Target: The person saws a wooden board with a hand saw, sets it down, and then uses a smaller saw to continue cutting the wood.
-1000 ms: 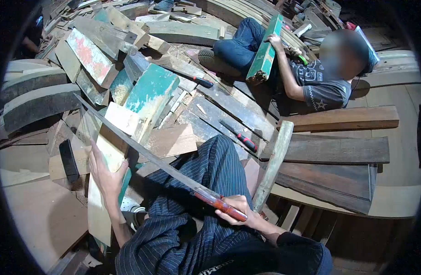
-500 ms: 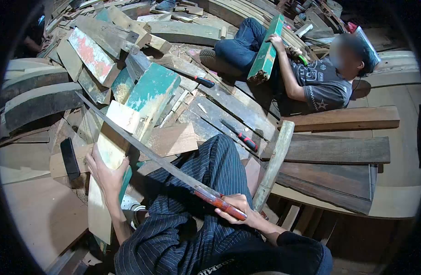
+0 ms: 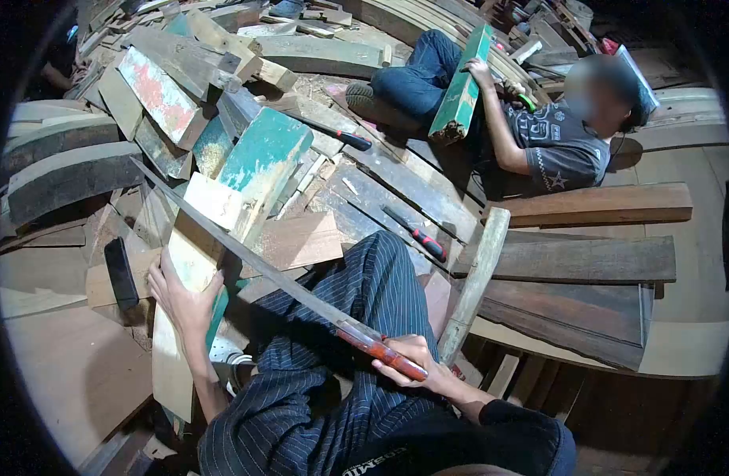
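My left hand (image 3: 183, 295) is wrapped round a pale wooden block (image 3: 172, 361) with green paint along one side, the thumb on its near edge and the fingers on the far one. In my right hand (image 3: 413, 358) is the reddish-brown handle of a machete (image 3: 261, 276). Its long, slightly curved blade runs up and left across my lap, and its tip overlaps the far end of the block in this view. Just beyond the block lies a green-painted timber (image 3: 267, 151). A black phone (image 3: 121, 274) rests on a board left of my left hand.
Two red-and-black-handled tools (image 3: 424, 243) (image 3: 352, 141) lie on the planks ahead. A round pole (image 3: 475, 285) leans by my right knee. Dark boards (image 3: 570, 259) lie at right. Opposite, a seated person (image 3: 558, 143) holds a green beam (image 3: 462, 87). Curved timbers (image 3: 71, 186) stack at left.
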`<state>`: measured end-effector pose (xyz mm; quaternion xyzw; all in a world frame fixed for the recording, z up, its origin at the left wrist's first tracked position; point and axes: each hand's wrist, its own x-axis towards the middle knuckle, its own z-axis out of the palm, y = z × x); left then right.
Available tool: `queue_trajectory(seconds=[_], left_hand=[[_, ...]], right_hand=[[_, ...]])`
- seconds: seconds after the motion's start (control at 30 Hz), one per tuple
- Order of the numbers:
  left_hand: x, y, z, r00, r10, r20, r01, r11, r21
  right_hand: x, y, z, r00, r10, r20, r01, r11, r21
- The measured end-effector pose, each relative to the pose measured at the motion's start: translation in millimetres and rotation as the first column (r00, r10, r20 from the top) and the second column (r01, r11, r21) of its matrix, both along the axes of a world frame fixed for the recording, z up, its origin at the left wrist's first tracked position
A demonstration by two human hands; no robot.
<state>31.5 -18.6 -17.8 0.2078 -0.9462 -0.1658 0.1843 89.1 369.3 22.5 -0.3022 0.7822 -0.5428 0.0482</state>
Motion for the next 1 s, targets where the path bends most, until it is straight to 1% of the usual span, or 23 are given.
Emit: queue_trajectory(seconds=[0.07,0.17,0.37,0.47,0.57,0.67,1.0], left_hand=[[-0.4,-0.5,-0.8,1.0,-0.008,-0.006,0.008,1.0,-0.016],[-0.7,2.5,3.6,1.0,0.004,0.005,-0.004,1.0,0.019],[-0.1,2.6,3.8,1.0,-0.016,-0.024,0.016,1.0,0.009],[0.0,2.1,3.6,1.0,-0.004,0.005,0.004,1.0,0.018],[-0.4,1.8,2.7,1.0,-0.022,-0.018,0.022,1.0,0.002],[-0.5,0.4,1.8,0.999,-0.036,-0.027,0.036,0.999,-0.001],[-0.2,2.3,3.9,1.0,-0.017,-0.004,0.017,0.999,0.028]], right_hand=[[-0.5,-0.3,2.0,1.0,0.001,-0.01,0.0,1.0,0.015],[0.0,0.3,-0.6,1.0,0.006,-0.011,-0.006,1.0,0.004],[0.5,2.3,-1.3,1.0,0.02,0.013,-0.02,1.0,0.016],[0.1,0.8,0.9,1.0,0.01,0.015,-0.011,1.0,0.017],[0.8,0.3,-1.2,1.0,0.002,0.017,-0.002,1.0,-0.009],[0.1,0.6,-0.3,1.0,0.008,-0.004,-0.008,1.0,0.003],[0.2,-0.4,3.2,1.0,0.001,0.009,-0.001,1.0,0.014]])
